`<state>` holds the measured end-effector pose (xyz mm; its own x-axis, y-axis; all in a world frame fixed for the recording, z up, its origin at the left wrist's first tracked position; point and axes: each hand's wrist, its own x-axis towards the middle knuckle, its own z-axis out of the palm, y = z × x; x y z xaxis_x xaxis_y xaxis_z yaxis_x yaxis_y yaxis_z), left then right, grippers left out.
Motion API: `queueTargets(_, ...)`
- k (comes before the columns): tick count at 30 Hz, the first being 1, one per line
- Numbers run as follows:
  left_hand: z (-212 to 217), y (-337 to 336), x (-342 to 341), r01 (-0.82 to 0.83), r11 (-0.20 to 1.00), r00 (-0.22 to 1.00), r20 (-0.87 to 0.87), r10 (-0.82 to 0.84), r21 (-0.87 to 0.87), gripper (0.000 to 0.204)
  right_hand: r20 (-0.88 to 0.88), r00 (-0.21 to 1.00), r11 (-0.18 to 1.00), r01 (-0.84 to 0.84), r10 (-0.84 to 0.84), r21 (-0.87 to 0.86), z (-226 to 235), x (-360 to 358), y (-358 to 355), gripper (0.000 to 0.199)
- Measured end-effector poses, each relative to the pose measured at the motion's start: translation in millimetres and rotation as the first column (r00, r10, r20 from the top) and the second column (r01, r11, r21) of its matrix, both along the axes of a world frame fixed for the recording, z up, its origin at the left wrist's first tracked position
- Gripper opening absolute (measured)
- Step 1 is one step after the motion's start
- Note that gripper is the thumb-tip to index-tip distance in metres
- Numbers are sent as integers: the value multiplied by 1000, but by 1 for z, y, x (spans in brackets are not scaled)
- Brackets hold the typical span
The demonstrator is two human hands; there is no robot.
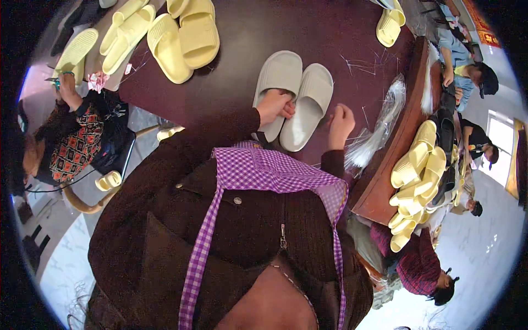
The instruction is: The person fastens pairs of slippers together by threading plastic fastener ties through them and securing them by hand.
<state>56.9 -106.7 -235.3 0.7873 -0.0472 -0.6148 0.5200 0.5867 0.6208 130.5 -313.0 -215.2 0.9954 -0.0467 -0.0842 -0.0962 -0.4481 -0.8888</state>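
Note:
A pair of light grey slide slippers lies side by side on the dark red table point(247, 33), toes pointing away from me. My left hand point(276, 106) rests over the opening of the left slipper point(282, 69), its fingers curled together close to the inner edge of the right slipper point(320, 85). Whatever those fingers pinch is hidden. Just right of the pair, my right hand point(342, 125) is raised with fingers bent and drawn together. Anything in them is too small to make out.
Bundled clear plastic strands point(394, 104) lie along the table's right side, with loose strands point(363, 63) nearby. Yellow slippers point(199, 36) stand at the far left; more yellow slippers point(418, 170) are heaped beyond the right edge. At left, a co-worker's hand point(69, 91) holds green-handled scissors point(53, 81).

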Motion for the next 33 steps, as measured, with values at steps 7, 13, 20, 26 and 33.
queueTargets(7,12,-1,-2,-40,999,999,-29,40,9,20,-87,978,891,-210,192,-402,-33,88,12,34)
queueTargets(13,18,0,-1,-16,1000,1000,10,16,5,20,-158,956,818,-293,247,-494,-49,118,4,33)
queueTargets(20,3,2,-5,-81,994,997,7,80,68,17,257,909,920,-246,328,-306,3,109,59,20)
queueTargets(26,3,0,-2,-146,987,989,-12,148,70,17,48,795,791,-593,605,-152,16,98,128,18)
queueTargets(33,0,0,-4,-163,985,987,7,162,57,16,-55,706,672,-693,706,-260,-8,83,160,14)
